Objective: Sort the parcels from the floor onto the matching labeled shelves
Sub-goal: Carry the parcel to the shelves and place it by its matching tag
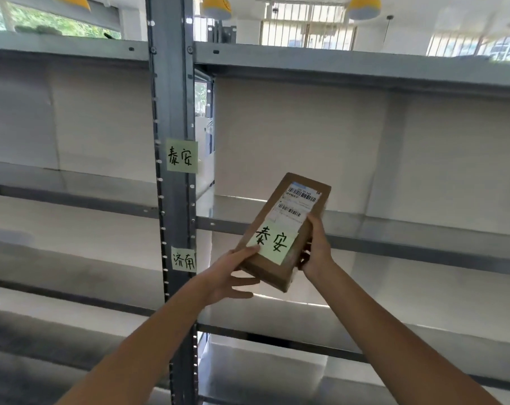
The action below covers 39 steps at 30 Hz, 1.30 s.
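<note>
A flat brown cardboard parcel (pixel 280 267) is held up in front of the shelving, tilted with its far end up to the right. It carries a white barcode label and a green sticky note reading 泰安. My left hand (pixel 233 274) grips its near left corner from below. My right hand (pixel 316 249) grips its right edge. On the grey upright post (pixel 174 97) a green note (pixel 182 155) also reads 泰安, level with the shelf (pixel 394 226) just behind the parcel. A lower green note (pixel 184 259) reads 济南.
Grey metal shelving spans the whole view in two bays split by the post, with several bare shelf boards above and below. Barred windows and yellow hanging lamps (pixel 364 7) show above the top shelf.
</note>
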Available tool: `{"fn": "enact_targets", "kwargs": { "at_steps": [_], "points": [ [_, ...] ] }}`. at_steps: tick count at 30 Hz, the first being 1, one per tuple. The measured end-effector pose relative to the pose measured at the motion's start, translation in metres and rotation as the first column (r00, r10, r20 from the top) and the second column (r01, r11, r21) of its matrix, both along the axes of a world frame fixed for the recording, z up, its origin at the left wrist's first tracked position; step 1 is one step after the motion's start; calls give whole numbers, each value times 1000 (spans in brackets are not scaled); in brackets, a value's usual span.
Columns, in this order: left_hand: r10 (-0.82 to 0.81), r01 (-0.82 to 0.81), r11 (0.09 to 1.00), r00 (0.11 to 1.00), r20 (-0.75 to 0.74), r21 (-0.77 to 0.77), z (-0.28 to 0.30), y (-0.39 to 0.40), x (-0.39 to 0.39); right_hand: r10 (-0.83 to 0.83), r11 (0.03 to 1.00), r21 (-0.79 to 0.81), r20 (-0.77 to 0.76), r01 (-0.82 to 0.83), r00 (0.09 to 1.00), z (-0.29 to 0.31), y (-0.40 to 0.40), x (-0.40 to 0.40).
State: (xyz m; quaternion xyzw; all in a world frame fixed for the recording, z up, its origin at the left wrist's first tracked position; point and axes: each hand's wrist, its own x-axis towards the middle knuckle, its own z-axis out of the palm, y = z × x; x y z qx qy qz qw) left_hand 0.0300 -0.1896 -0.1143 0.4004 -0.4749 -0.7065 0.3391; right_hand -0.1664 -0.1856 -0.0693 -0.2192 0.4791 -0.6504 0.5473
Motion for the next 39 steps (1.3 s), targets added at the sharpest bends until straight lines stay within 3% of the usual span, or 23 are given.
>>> {"fn": "enact_targets", "kwargs": {
  "at_steps": [5,7,12,16,18,21,27,36,39],
  "points": [
    [139,-120,988,966,-218,98,8,-17,-12,27,999,-23,96,-25,995,-3,-12,-7],
    [179,-162,982,966,-186,100,14,-27,-11,72,997,-35,49,-71,996,-8,-17,-17],
    [239,-239,971,971,6,32,35,-61,3,-45,997,-76,-135,35,990,-15,-32,-56],
    [198,-198,980,978,61,4,50,-88,7,-167,985,-127,-482,120,860,-5,-35,-76],
    [197,-197,980,979,59,8,56,-98,5,-166,982,-168,-541,87,824,0,-36,-84],
    [275,-275,961,961,5,-26,62,-112,-3,-152,978,-203,-583,38,798,-1,-42,-90],
    [539,-548,824,836,-104,-141,48,-138,-24,-258,963,-215,-590,160,765,-12,-65,-77],
    [629,-552,703,776,31,-449,41,-156,-20,-289,957,-175,-638,231,714,-7,-104,-54],
    [640,-548,704,765,68,-452,48,-170,-13,-253,967,-143,-637,212,728,1,-111,-56]
  ]
}}
